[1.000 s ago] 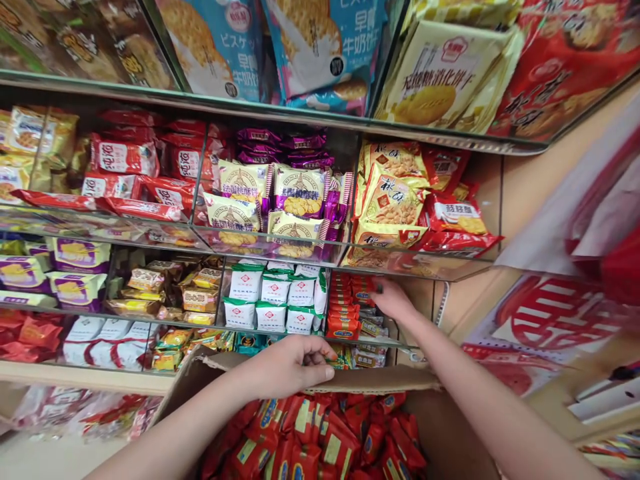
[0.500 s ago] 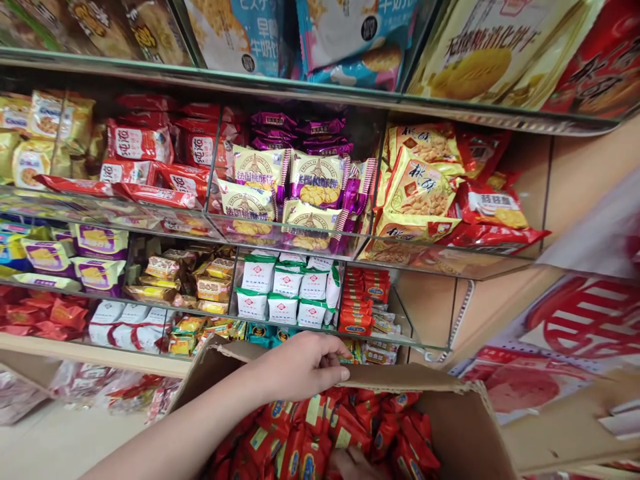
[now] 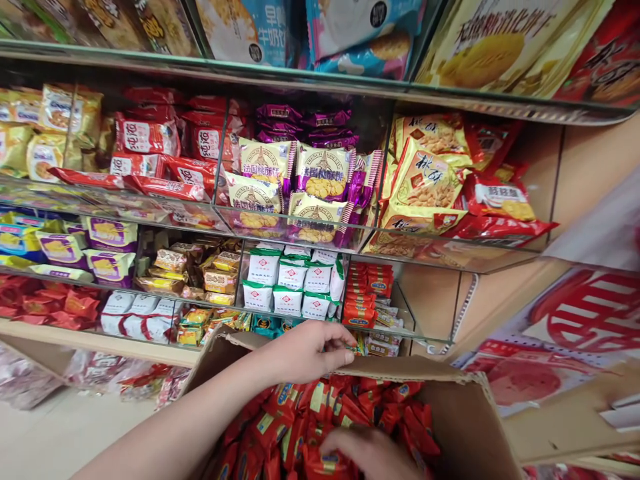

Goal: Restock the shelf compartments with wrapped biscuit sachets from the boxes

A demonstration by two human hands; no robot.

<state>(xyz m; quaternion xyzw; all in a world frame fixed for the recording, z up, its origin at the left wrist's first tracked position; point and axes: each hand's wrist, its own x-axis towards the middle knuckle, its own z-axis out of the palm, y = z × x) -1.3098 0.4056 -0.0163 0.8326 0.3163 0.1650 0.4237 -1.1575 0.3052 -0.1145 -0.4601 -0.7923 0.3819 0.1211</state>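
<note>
My left hand (image 3: 314, 348) reaches over the far rim of an open cardboard box (image 3: 463, 407). Its fingers are bent round that rim, with the thumb on top and some fingertips hidden. Inside the box lies a heap of red wrapped snack packets (image 3: 300, 403) with gold and blue labels. Low in the box, my right hand (image 3: 367, 450) is slightly blurred, its fingers curled over a red packet (image 3: 327, 460) at the top of the heap. The bottom of the frame cuts off part of this hand.
Glass-fronted shelves rise behind the box. White-and-green packets (image 3: 287, 287) and orange-red packets (image 3: 361, 310) fill lower compartments; cream-and-purple biscuit packs (image 3: 325, 170) sit above. A red-and-white printed sheet (image 3: 585, 317) is at right. Bagged goods (image 3: 95, 370) lie below the shelves at left.
My right hand has come up and further into view over the packets, its fingers now curled on one. My left hand stays at the box rim. The view has shifted slightly.
</note>
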